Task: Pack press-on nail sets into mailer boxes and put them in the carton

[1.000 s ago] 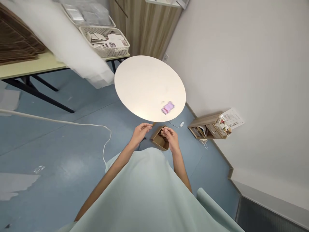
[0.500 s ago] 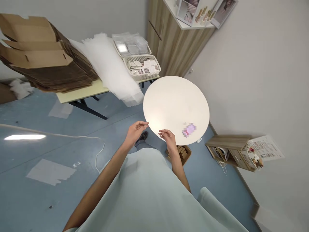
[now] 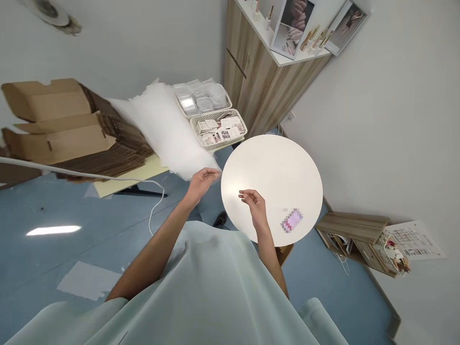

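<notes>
My left hand (image 3: 204,184) is raised in front of me beside the left rim of a round white table (image 3: 273,167). Its fingers are loosely bent toward the thumb, and I see nothing held in it. My right hand (image 3: 254,205) hovers over the near left part of the tabletop, fingers slightly curled and apart, also with nothing visible in it. A purple and pink object (image 3: 292,220), blurred into pixels, lies on the table to the right of that hand.
To the left, flattened cardboard boxes (image 3: 64,139) and a stack of white foam sheets (image 3: 168,129) lie on a yellow bench (image 3: 129,175). A basket of cards (image 3: 219,129) stands behind. A white cable (image 3: 89,177) crosses the left. A wooden cabinet (image 3: 258,86) stands at the back, a low shelf (image 3: 354,227) at right.
The view has tilted up and shifted, so the table and bench sit lower in the picture. My right hand now appears farther over the tabletop. Both hands keep nearly the same pose.
</notes>
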A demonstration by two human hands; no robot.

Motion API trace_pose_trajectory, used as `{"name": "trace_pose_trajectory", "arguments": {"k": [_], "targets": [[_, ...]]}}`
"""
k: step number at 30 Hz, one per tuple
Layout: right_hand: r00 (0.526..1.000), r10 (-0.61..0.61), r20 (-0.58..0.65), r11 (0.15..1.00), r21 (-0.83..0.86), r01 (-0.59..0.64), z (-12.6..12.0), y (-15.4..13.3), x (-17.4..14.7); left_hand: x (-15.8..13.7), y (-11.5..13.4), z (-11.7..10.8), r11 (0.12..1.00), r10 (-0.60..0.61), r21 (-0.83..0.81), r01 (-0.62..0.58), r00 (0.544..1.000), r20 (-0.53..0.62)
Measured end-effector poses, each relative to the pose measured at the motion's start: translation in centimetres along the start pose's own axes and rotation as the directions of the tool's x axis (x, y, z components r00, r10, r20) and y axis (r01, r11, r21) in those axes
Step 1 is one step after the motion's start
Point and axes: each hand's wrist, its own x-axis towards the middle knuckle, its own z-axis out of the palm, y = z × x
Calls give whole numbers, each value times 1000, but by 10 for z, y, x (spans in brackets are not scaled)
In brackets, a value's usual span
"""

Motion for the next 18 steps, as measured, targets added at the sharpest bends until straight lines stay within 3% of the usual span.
{"name": "trace_pose_trajectory", "arguments": {"k": [7, 12, 15, 18], "targets": [[972, 21, -233, 1000, 1, -21, 31, -15, 13, 136, 16, -20, 998, -6, 55, 3, 998, 58], [929, 61, -366, 998, 42, -49, 72, -22, 18, 223, 22, -26, 971, -55, 234, 42, 997, 49], [900, 81, -429, 996, 54, -64, 95, -20, 23, 269, 21, -23, 890, -26, 455, -6, 998, 64], [855, 93, -510, 995, 68, -68, 115, -14, 23, 304, 17, -16, 773, -2, 626, -100, 987, 160]]}}
